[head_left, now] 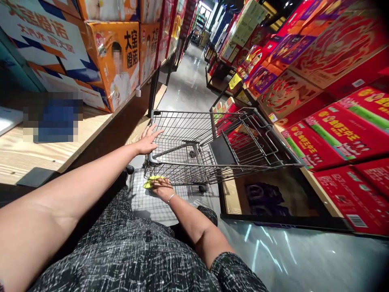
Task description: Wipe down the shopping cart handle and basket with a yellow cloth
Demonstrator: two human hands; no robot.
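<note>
A grey wire shopping cart (182, 165) stands across the aisle in front of me, its narrower end nearest my body. My left hand (148, 142) is at that end's upper left corner, fingers spread and stretched out over the wires; it seems to rest on the frame. With my right hand (163, 188) I grip a yellow-green cloth (148, 183), pressed against the cart's lower near corner. The fingers partly hide the cloth. Through the wires I see a dark flap (223, 150) and a wheel (192, 154).
Orange drink cartons (130, 73) are stacked on a wooden shelf (91, 136) to the left, beside a blurred-out blue object (57, 117). Red gift boxes (322, 142) fill the right-hand display, close to the cart's far end. A shiny grey floor (194, 69) runs down the aisle.
</note>
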